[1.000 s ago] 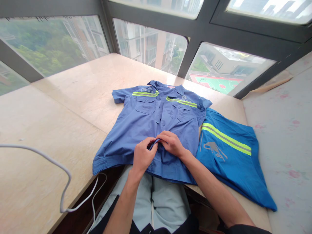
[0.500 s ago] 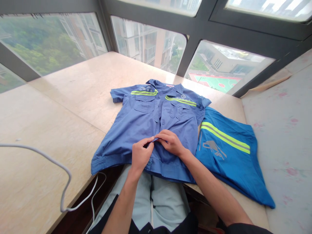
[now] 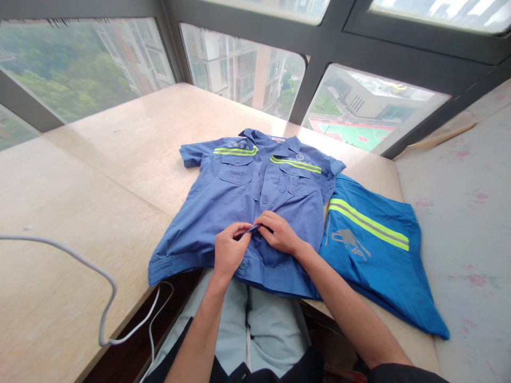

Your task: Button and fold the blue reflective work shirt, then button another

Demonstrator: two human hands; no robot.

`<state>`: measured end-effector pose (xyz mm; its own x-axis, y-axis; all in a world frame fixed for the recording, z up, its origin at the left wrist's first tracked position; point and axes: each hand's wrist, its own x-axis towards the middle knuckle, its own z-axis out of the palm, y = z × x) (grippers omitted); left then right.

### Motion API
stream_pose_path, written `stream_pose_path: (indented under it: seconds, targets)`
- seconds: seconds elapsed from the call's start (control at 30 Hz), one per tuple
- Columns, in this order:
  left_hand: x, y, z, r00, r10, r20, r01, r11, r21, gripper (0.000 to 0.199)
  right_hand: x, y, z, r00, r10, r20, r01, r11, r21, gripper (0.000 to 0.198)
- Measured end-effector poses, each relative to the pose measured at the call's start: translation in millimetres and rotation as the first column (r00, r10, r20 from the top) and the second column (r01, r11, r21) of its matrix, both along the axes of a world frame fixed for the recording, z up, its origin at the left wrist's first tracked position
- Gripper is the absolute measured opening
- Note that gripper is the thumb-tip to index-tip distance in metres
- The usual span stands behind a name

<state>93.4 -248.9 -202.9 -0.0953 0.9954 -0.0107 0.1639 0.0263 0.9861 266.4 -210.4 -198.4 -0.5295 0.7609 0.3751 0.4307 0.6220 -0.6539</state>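
A blue short-sleeved work shirt (image 3: 195, 223) lies front up on the pale ledge, its collar toward the window and its hem toward me. Yellow-green reflective strips cross its chest above two buttoned pockets. My left hand (image 3: 231, 247) pinches the front edge of the shirt between thumb and fingers, low on the button line. Right beside it, my right hand (image 3: 277, 231) grips the same lifted edge from the other side. The fingers hide whatever button or buttonhole is there. Below my left hand, a button (image 3: 243, 265) shows on the waistband.
A folded brighter blue garment (image 3: 375, 271) with a reflective strip lies at the right, against the floral-papered wall (image 3: 471, 213). A white cable (image 3: 80, 260) loops over the ledge's left front edge. Grey-framed windows (image 3: 243, 69) stand behind the ledge (image 3: 99, 186).
Both hands keep their pinch on the shirt's front edge. My left fingers have shifted very slightly; the shirt and the other garment lie as before.
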Motion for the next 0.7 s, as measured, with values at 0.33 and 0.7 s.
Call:
stream_pose_path:
  seconds: [0.33,0.7]
  targets:
    - [-5.1,1.1,-0.2,0.998,-0.047,-0.039,0.048,0.998,0.029,0.015,0.9,0.2,-5.0,0.998,0.039,-0.057,-0.037,0.999,0.034,0.019]
    - [-5.1,0.4,1.1,0.984,-0.115,-0.133,0.131,0.984,0.117,0.024,-1.0,0.7,-5.2,1.000,-0.002,-0.004,0.002,1.000,-0.006,0.017]
